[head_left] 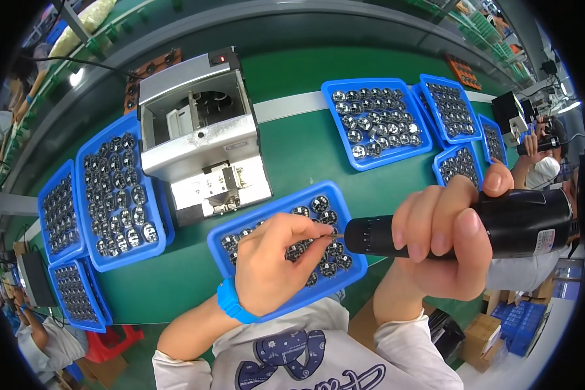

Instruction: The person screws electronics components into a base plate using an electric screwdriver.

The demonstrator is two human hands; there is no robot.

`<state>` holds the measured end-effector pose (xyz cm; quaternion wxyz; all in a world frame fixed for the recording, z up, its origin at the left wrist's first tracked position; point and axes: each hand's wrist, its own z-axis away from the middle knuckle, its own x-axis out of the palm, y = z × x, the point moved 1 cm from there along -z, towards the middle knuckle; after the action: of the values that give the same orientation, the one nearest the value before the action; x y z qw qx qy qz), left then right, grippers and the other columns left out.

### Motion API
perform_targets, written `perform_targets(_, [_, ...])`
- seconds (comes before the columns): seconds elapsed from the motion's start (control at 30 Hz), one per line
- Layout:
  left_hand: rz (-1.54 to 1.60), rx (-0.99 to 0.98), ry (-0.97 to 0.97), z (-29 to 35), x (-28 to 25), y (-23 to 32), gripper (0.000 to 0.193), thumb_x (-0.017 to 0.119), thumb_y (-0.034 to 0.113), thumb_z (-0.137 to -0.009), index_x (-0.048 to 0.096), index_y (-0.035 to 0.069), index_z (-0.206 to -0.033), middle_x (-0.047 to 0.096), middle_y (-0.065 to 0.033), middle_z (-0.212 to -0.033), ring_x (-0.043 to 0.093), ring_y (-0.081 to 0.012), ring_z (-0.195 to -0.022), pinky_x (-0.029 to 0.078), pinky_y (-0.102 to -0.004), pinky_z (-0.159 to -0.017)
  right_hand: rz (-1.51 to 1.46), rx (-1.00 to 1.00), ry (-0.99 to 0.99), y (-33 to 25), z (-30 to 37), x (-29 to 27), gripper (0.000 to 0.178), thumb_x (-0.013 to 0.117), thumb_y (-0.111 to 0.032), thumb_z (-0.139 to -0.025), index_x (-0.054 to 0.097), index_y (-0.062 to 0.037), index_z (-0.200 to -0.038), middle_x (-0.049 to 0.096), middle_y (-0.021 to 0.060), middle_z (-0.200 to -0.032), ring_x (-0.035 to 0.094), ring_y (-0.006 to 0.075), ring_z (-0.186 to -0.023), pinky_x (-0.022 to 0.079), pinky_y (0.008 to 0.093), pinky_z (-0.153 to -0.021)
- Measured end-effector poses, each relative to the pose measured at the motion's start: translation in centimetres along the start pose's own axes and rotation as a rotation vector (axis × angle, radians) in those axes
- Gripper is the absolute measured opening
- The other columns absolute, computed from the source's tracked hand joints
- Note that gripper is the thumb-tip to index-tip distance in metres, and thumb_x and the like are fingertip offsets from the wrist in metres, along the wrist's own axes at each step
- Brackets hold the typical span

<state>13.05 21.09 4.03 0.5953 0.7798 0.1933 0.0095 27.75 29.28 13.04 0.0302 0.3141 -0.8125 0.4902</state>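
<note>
My right hand (445, 237) is wrapped round a black electric screwdriver (520, 224), held level with its nose pointing left. A thin metal bit (335, 235) sticks out of that nose. With thumb and forefinger pinched together, my left hand (273, 263) grips the bit at its tip; whether a small screw is there too is hidden by the fingers. Both hands are above a blue tray (343, 207) in front of me. Rows of round, shiny black parts (320, 203) lie in it, partly covered by my left hand.
Behind the near tray stands a silver bench machine (188, 156) with a lit red display. Blue trays of similar parts sit at left (156, 250) and far right (352, 159) on the green table (286, 146). Another person (539, 146) works at the right; cartons (481, 335) stand below.
</note>
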Motion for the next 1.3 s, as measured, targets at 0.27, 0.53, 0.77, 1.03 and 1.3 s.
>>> perform_targets(0.27, [-0.082,0.101,0.024,0.5,-0.1,1.0,0.029,0.081,-0.006,-0.074,0.061,0.002,-0.093,0.074,-0.0101,-0.088,0.073,-0.0233,-0.079,0.061,-0.0317,-0.066,0.036,-0.018,-0.066,-1.3,0.7,0.4,0.034,0.047,-0.007,-0.096,0.033,-0.0077,-0.127,0.047,0.0044,-0.07,0.049,0.0158,-0.05,0.047,0.0355,-0.053])
perform_targets(0.53, [-0.088,0.172,0.061,1.1,-0.1,1.1,0.029,0.082,-0.005,-0.073,0.064,0.004,-0.092,0.07,-0.0081,-0.081,0.068,-0.0223,-0.069,0.054,-0.0317,-0.059,0.112,-0.019,-0.112,-2.3,1.2,1.3,0.033,0.049,-0.007,-0.096,0.031,-0.0083,-0.124,0.048,0.0051,-0.069,0.05,0.0168,-0.05,0.047,0.0359,-0.052])
perform_targets(0.77, [-0.176,0.251,0.052,1.6,-0.6,1.3,0.031,0.082,-0.005,-0.07,0.064,0.005,-0.093,0.068,-0.0083,-0.08,0.065,-0.0249,-0.066,0.053,-0.0339,-0.058,0.217,-0.03,-0.052,-2.2,1.8,2.8,0.035,0.052,-0.005,-0.094,0.032,-0.0045,-0.123,0.052,0.0069,-0.068,0.051,0.0173,-0.05,0.049,0.0373,-0.051])
perform_targets(1.03, [-0.218,0.31,0.026,2.6,-1.8,1.1,0.03,0.082,-0.008,-0.073,0.063,0.0,-0.094,0.069,-0.0115,-0.084,0.07,-0.0201,-0.075,0.06,-0.0285,-0.063,0.142,0.068,-0.104,-1.4,1.4,3.4,0.045,0.058,-0.012,-0.093,0.032,-0.0029,-0.128,0.052,0.0074,-0.068,0.053,0.0187,-0.051,0.049,0.0367,-0.054])
perform_targets(1.3, [-0.029,0.067,0.146,4.2,-3.1,0.5,0.025,0.083,-0.003,-0.075,0.063,0.002,-0.089,0.072,-0.0089,-0.084,0.071,-0.023,-0.075,0.059,-0.0306,-0.063,-0.106,0.119,-0.331,2.1,0.3,4.5,0.089,0.051,-0.07,-0.093,0.028,-0.0025,-0.145,0.058,0.0158,-0.092,0.061,0.0248,-0.066,0.055,0.0458,-0.072])
